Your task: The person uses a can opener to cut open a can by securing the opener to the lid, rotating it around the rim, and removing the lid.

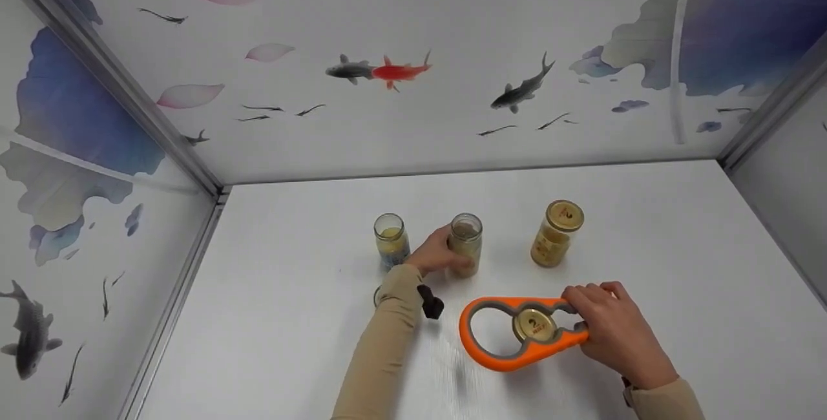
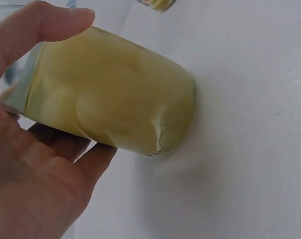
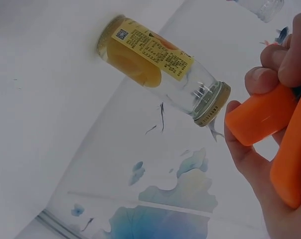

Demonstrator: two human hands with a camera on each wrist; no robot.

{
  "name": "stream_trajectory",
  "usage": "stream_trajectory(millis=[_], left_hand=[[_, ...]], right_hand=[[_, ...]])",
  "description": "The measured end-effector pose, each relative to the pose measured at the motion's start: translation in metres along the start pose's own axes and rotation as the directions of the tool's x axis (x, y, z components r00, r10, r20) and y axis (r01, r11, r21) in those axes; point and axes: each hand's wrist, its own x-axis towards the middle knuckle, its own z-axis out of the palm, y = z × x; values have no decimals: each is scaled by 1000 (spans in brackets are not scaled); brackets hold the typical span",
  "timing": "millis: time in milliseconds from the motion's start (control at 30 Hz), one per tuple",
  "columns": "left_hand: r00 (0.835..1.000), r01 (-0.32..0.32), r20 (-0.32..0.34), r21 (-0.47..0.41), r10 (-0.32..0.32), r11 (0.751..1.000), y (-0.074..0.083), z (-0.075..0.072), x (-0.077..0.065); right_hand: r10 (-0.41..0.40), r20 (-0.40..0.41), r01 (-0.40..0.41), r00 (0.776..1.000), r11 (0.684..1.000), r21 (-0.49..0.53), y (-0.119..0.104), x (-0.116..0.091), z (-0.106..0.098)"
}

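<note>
My left hand (image 1: pixel 439 253) grips a lidless glass jar (image 1: pixel 466 245), its thumb and fingers round the sides. Pale yellowish contents fill much of this jar (image 2: pixel 115 94) in the left wrist view. In my right hand (image 1: pixel 617 329) is an orange jar opener (image 1: pixel 497 363) with grey toothed inner edges, held by its handle ends. A gold lid (image 1: pixel 534 325) marked 2 sits between the opener's toothed arms. Just left of my left hand stands another lidless jar (image 1: pixel 391 239) with yellow contents, its lower part partly behind the hand.
A capped jar (image 1: pixel 557 234) with a gold lid and yellow label stands to the right, behind the opener. Beside my left sleeve shows the edge of a round object (image 1: pixel 377 296), mostly hidden. Painted panels wall the white table (image 1: pixel 271 316) at back and sides.
</note>
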Motion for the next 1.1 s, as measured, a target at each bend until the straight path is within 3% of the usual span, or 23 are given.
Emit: stream_trajectory(millis=[433,700,933,1100], left_hand=[[1000,24,-7,-2,-24,1000,1,1,-1],[998,68,-13,-27,-68,997,-8,2,-6],[995,96,-27,32,-96,995,-2,0,-16],[993,115,-49,169,-108,979,10,2,-26]], right_hand=[[18,34,-18,999,1000,14,-1,-2,2],[-1,22,1,1000,1000,5,-2,-4,6],[28,63,-30,998,999,26,-3,-5,6],[28,46,-29,999,999,29,-2,-6,8]])
